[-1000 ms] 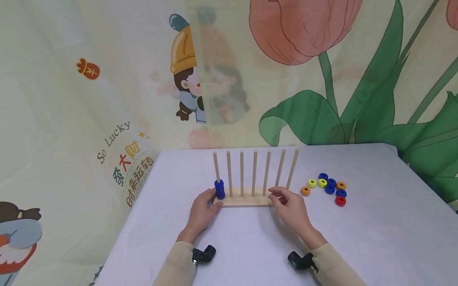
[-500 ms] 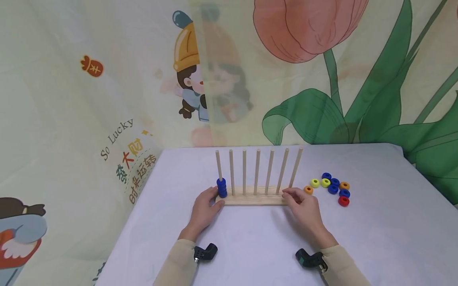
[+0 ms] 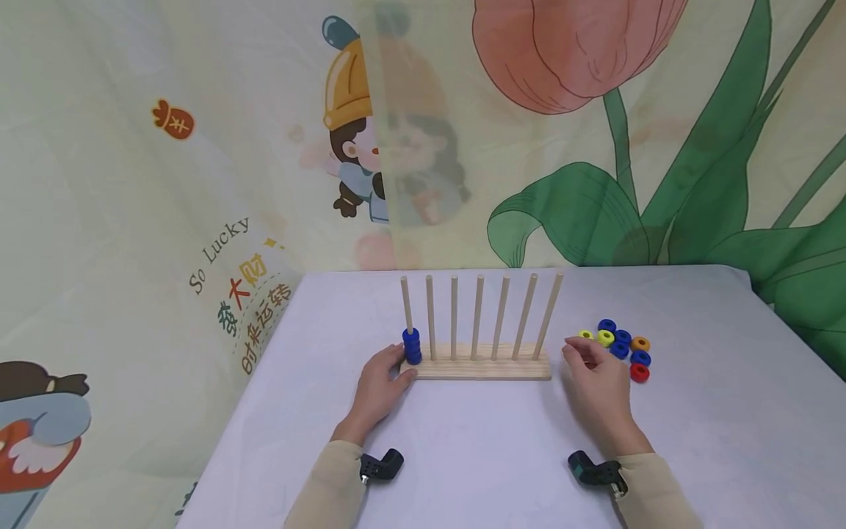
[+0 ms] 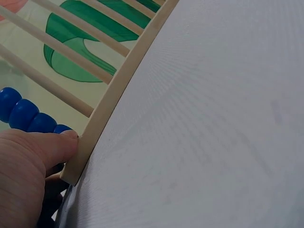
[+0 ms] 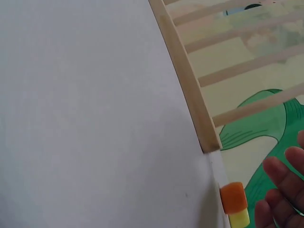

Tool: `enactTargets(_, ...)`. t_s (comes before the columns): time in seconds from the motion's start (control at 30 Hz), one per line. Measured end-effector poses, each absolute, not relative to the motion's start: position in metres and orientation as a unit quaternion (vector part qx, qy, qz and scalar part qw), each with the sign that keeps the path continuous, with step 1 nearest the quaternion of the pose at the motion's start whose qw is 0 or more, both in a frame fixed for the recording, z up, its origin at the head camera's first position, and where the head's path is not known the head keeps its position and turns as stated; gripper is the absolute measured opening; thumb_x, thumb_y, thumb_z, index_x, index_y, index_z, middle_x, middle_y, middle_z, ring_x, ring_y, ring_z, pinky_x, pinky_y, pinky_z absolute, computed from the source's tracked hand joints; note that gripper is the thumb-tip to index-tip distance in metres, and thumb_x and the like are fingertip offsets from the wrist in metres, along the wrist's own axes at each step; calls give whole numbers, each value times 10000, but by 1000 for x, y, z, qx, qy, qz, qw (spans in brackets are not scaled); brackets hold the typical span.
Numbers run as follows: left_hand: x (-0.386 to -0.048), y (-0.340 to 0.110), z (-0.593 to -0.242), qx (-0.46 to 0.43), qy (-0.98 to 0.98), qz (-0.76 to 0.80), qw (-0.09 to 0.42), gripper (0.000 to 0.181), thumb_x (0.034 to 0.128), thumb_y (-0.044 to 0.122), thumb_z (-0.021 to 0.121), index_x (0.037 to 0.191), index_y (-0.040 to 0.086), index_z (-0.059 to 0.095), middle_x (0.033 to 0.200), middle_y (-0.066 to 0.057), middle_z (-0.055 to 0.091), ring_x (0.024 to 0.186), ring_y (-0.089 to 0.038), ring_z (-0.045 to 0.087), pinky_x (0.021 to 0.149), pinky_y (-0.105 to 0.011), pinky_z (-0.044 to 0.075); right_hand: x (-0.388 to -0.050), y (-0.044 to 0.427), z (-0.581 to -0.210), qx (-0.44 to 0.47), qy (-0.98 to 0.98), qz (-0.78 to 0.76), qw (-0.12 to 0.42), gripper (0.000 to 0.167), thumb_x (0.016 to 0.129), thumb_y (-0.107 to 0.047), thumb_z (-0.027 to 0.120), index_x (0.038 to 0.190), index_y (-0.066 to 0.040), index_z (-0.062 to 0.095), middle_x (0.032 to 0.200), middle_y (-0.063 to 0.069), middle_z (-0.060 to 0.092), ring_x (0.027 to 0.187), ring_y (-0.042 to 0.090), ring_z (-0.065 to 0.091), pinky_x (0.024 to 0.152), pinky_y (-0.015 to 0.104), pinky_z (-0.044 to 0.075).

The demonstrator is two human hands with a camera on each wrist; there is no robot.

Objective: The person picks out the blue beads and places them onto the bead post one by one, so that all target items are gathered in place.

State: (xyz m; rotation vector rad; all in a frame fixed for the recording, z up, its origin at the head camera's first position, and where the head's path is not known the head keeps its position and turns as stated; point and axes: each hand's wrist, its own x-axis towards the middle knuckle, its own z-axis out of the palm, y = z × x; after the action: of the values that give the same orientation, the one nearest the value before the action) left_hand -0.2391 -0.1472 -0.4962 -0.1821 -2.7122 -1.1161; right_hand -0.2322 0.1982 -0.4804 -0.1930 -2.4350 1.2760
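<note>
A wooden peg rack point(image 3: 482, 372) with a row of upright pegs stands on the table. Blue beads point(image 3: 412, 347) are stacked on its leftmost peg; the other pegs carry none. My left hand point(image 3: 378, 389) grips the left end of the base, its thumb point(image 4: 61, 145) against the front edge. To the right of the rack, my right hand point(image 3: 600, 386) hovers over the table, fingers loosely bent and holding nothing. An orange bead point(image 5: 233, 197) lies near those fingers in the right wrist view; the hand hides it in the head view.
Loose beads lie at the right: yellow beads point(image 3: 604, 338), several blue beads point(image 3: 623, 336), an orange bead point(image 3: 640, 344) and a red bead point(image 3: 639, 373). A white cloth covers the table point(image 3: 476, 455). A printed curtain point(image 3: 423, 147) hangs behind.
My right hand has moved right, from the front of the rack past its right end towards the loose beads. The left hand keeps its grip on the base. The head view has shifted slightly.
</note>
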Motion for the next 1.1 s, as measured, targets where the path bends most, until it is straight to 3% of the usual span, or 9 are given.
enactTargets(0.2, -238, -147, -495, -61, -919, -377, 101, 502, 895, 189, 704, 1339, -2, 570, 1375, -175, 560, 1330, -359, 459, 1109, -545, 337, -235, 218, -479, -129, -865, 442, 201, 364, 999, -359, 529, 1196, -88, 671, 1077, 90, 685, 947, 169, 537, 668, 171, 429)
enactTargets(0.4, -239, -148, -497, -62, -919, -377, 98, 502, 898, 196, 701, 1342, 3, 567, 1380, -181, 554, 1330, -363, 457, 1112, -542, 334, -240, 234, -483, -181, -852, 445, 208, 409, 1003, -366, 502, 1238, -66, 649, 1121, 126, 658, 1052, 230, 513, 754, 273, 401)
enactTargets(0.53, -238, -148, -496, -64, -920, -374, 101, 500, 901, 197, 697, 1343, 3, 567, 1380, -181, 554, 1332, -364, 454, 1115, -543, 330, -240, 241, -483, -207, -841, 449, 221, 385, 1002, -334, 502, 1249, -73, 641, 1135, 109, 644, 1010, 201, 484, 777, 292, 367)
enactTargets(0.87, -238, -148, -499, -82, -919, -362, 133, 462, 888, 173, 694, 1284, -44, 597, 1318, -213, 592, 1287, -397, 488, 1072, -573, 364, -243, 263, -482, -267, -820, 446, 239, 358, 976, -273, 535, 1231, -56, 661, 1133, 121, 620, 867, 149, 458, 683, 262, 318)
enactTargets(0.97, -238, -148, -498, -73, -917, -375, 117, 476, 890, 178, 696, 1304, -29, 589, 1342, -207, 577, 1316, -385, 465, 1098, -564, 339, -244, 267, -482, -285, -819, 445, 226, 385, 972, -268, 534, 1264, -39, 635, 1217, 151, 576, 957, 219, 469, 724, 302, 316)
enactTargets(1.1, -239, -148, -497, -65, -917, -380, 102, 480, 901, 197, 694, 1325, 1, 584, 1366, -181, 567, 1338, -358, 450, 1115, -546, 327, -245, 271, -484, -304, -817, 450, 194, 450, 976, -267, 530, 1342, -6, 552, 1347, 209, 489, 1198, 367, 422, 920, 465, 368)
